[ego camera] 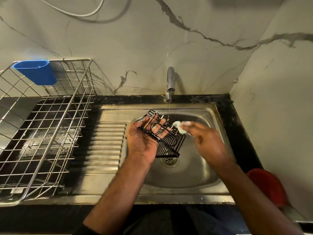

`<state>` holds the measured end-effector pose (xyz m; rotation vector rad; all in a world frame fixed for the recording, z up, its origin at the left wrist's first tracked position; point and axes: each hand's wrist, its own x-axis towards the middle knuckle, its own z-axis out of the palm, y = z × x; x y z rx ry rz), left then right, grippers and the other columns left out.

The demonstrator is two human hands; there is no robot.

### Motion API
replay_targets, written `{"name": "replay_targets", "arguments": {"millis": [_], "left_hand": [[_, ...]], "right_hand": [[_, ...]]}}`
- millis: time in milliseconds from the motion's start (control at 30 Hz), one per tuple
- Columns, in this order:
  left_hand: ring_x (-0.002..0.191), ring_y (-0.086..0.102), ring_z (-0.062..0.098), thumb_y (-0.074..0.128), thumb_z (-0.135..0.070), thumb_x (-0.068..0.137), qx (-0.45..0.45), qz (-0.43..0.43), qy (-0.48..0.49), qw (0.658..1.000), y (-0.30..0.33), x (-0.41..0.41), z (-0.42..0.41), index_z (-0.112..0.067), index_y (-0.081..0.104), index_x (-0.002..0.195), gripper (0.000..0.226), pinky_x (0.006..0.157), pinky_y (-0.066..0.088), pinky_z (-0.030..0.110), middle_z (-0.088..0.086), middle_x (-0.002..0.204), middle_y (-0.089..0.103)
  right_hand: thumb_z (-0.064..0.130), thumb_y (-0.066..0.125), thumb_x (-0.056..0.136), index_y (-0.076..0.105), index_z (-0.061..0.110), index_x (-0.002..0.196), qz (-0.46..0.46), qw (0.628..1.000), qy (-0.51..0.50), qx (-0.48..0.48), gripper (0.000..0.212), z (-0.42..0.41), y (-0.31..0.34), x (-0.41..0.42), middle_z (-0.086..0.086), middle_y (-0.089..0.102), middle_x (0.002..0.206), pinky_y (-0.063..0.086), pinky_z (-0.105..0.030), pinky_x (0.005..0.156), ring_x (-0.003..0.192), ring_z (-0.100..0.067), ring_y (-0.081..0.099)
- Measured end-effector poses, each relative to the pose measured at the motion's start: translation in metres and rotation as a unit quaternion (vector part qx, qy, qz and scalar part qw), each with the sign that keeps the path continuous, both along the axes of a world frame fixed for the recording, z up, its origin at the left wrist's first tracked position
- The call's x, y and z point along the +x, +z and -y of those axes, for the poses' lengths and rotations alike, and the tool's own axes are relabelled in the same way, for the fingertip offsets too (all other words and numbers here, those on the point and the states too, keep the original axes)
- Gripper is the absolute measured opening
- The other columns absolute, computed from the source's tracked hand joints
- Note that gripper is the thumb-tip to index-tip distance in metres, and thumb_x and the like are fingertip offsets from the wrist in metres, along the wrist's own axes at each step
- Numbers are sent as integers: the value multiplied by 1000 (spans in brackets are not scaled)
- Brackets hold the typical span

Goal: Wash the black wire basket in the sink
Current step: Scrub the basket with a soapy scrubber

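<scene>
1. Over the bowl of the sink (199, 177), above and just behind the drain (169, 160), the black wire basket (166, 139) is held clear of the steel, tilted, its long axis running from the back-left, near the draining ribs, down toward the front-right.

2. Left hand (144, 141) grips the basket from its left side: the palm is under the frame, the fingers show through the wires and the thumb lies over the near rail. It carries the whole weight.

3. Right hand (205, 138) pinches a small wad of white, soapy scrubber (179, 127) in its fingertips and touches it to the basket's back-right wires. This is the nearer hand to the unwashed far end, so I judge the next scrubbing stroke is its job, travelling along the long axis toward the drain.

4. Straight above the contact point, a thin stream falls from the tap (170, 82) at the sink's back edge, landing just beside the basket's upper end.

5. Room to move: the bowl is open to the right and front of the basket; the sink's left wall and draining ribs lie close behind the left wrist, so turning the basket is likely easier rightward.

6. On the counter at the left edge stands a steel dish rack (42, 133) with a blue cup holder (36, 72), well apart; a red object (267, 185) sits at the front-right corner.
</scene>
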<state>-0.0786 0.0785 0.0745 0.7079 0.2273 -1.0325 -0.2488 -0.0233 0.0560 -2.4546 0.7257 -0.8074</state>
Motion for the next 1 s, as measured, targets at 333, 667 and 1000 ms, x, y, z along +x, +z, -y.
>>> {"name": "replay_targets", "arguments": {"millis": [333,667,1000], "left_hand": [[114,67,46,45,-16,88,-73,-25,16,997,10,4,-2,-1,64,104,29,100,48,66,25,118,71],[118,66,47,51,-17,80,-106,-45,17,993,25,3,14,4,42,150,74,106,44,66,28,141,58],[120,64,48,45,-17,84,-129,-66,7,989,28,-3,12,6,40,151,70,112,39,65,27,137,61]], "right_hand": [[-25,60,78,73,15,120,-7,999,18,-34,59,-1,-9,-10,-6,68,127,36,-15,111,120,-18,63],[5,59,95,62,18,125,27,974,-167,148,33,-2,-6,-6,5,67,115,46,-14,78,95,-10,64],[-9,49,97,60,23,116,231,747,-102,615,39,-16,-7,3,2,71,93,49,-28,67,70,-9,64]]}}
